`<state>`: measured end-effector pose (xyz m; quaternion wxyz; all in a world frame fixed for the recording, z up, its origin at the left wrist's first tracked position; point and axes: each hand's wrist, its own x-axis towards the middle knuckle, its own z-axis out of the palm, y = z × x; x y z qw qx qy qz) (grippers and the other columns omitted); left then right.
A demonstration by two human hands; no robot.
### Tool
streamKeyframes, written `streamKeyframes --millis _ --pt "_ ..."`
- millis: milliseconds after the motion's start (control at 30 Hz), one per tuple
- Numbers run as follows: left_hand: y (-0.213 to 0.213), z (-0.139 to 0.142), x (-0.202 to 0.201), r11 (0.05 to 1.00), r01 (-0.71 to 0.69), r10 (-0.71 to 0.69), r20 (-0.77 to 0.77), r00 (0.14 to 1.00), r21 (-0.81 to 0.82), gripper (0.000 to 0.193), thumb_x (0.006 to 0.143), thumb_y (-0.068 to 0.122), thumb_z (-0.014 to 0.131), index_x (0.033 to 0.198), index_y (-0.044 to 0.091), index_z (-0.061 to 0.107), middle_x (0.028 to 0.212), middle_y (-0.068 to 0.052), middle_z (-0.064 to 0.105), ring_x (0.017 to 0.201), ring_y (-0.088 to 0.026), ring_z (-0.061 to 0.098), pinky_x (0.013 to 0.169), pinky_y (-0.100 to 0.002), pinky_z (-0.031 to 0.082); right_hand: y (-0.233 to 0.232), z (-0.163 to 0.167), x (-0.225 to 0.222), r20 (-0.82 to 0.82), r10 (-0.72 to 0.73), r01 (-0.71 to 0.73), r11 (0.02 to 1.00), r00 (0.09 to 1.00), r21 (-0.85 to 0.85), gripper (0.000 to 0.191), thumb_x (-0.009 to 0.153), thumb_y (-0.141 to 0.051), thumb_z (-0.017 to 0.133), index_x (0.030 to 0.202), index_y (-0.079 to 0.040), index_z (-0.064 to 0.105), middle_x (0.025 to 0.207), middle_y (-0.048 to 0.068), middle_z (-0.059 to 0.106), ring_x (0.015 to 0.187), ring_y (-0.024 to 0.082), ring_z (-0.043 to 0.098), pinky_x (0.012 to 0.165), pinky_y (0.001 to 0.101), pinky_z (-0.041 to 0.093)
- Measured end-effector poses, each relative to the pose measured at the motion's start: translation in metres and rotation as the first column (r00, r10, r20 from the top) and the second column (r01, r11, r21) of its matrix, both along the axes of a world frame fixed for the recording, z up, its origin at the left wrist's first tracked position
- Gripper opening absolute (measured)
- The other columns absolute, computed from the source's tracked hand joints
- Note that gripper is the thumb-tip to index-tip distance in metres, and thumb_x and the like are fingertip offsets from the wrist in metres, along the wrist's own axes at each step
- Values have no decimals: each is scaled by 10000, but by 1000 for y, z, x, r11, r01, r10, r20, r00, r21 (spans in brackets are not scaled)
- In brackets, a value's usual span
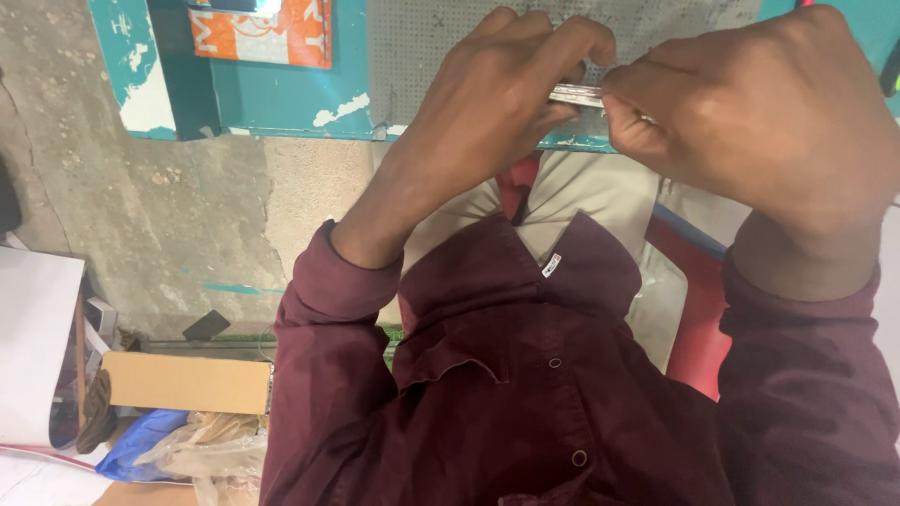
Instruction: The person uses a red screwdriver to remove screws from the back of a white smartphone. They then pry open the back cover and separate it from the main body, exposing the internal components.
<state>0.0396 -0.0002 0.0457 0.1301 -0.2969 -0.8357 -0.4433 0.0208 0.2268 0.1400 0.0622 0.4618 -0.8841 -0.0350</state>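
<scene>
From the head view, looking down my own chest, both my hands are raised in front of the perforated grey panel (450, 37) on the teal-painted frame (281, 98), and I take that panel as my mark. My left hand (497, 103) is curled in front of the panel's lower middle, and its grip is narrow, fingers and thumb pinched on one end of a thin silvery metal strip (576, 94). My right hand (759, 112) is just beside it toward the panel's right, pinching the strip's other end. The strip lies between the two grips, its long axis running across from one hand to the other, about level with the panel's lower edge. Only a short bare stretch shows in the gap, so I cannot tell its full length or what kind of piece it is. Neither hand is nearer; each has an end. Below the panel are my maroon shirt (525, 375) and, to the left of it, a cardboard box (187, 382) on the floor.
</scene>
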Motion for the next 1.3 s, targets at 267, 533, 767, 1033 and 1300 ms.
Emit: streamKeyframes --millis 267,533,767,1033,1300 --pt "-2 -5 -1 1000 -2 2 -40 999 7 462 854 174 930 1200 164 624 996 23 684 947 -228 647 862 -388 495 3 -1 0 214 30 19 974 976 -224 180 840 -162 833 972 -42 807 779 71 726 566 243 629 461 353 449" --pt "16 -24 6 871 -349 320 139 937 347 742 883 279 996 1396 124 482 1330 -72 549 1260 -263 562 1051 -387 474 25 -29 11 195 -38 137 839 980 -526 128 956 17 822 1033 28 720 926 111 715 774 203 698 654 289 511" --pt "41 -44 7 324 -322 -528 453 718 889 912 909 127 854 1610 66 275 1614 -161 375 1524 -392 408 1247 -524 444 5 -30 28 -124 -84 -5 809 989 -588 202 918 33 857 1022 33 684 968 145 709 865 285 732 735 359 594" --pt "23 -47 6 274 -98 -713 270 648 957 858 956 46 832 1617 5 287 1609 -167 441 1486 -337 432 1302 -519 406 -3 -29 25 -76 10 -52 814 997 -579 189 823 -12 860 923 19 701 967 133 696 884 303 734 833 431 640" --pt "21 -53 -2 270 -115 -662 271 699 956 967 911 144 848 1643 31 227 1557 -201 491 1476 -363 467 1259 -518 391 11 -22 8 480 7 308 760 877 -573 508 736 -176 902 1163 12 700 1330 198 586 1244 341 613 996 455 551"
